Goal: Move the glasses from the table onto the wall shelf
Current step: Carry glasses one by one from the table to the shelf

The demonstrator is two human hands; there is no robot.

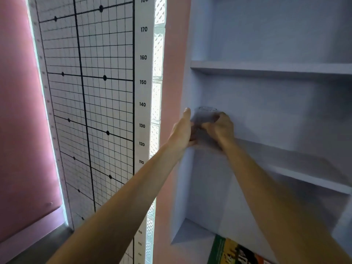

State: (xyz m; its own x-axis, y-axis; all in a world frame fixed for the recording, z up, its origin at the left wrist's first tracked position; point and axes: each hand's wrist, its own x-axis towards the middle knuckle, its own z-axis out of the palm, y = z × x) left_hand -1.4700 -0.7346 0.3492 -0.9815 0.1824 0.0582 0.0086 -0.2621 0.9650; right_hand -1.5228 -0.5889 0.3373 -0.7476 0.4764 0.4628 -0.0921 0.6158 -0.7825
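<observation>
While both arms reach up into the pale blue wall shelf, left hand and right hand clasp a clear drinking glass from 9 and 3 o'clock, glass upright at the middle compartment's left end, colourful book at 6 o'clock below, numbered grid chart at 9 o'clock.

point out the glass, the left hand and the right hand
glass [206, 115]: head view, on its clear wall just under the rim
left hand [182, 133]: head view, on the back of the hand
right hand [222, 128]: head view, on the back of the hand, by the knuckles
</observation>
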